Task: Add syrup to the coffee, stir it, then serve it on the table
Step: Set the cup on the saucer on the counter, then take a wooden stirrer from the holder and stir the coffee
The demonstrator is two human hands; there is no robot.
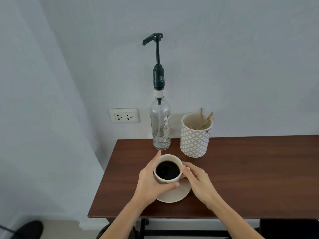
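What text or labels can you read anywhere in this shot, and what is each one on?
"TEISSEIRE", partly legible, white on the dark collar of the syrup pump.
Back label on the syrup bottle: fine print and a barcode, too small to read.
Small dark mark on the coffee cup wall: too blurred to read.
Mark at the rim of the patterned stirrer holder: not legible.
Wall socket: no text visible.

We see a dark wood-grain table [241, 169], semi-matt w/ soft sheen. Cup [161, 179] & saucer [174, 195] look ceramic, cream, smooth glaze; coffee [167, 170] surface glossy black. Syrup bottle [160, 125] is clear, shiny, glass or plastic, can't tell, w/ paper label, dark plastic pump [156, 49]. Patterned holder [195, 138] looks matt ceramic; sticks [206, 120] inside look like wood.
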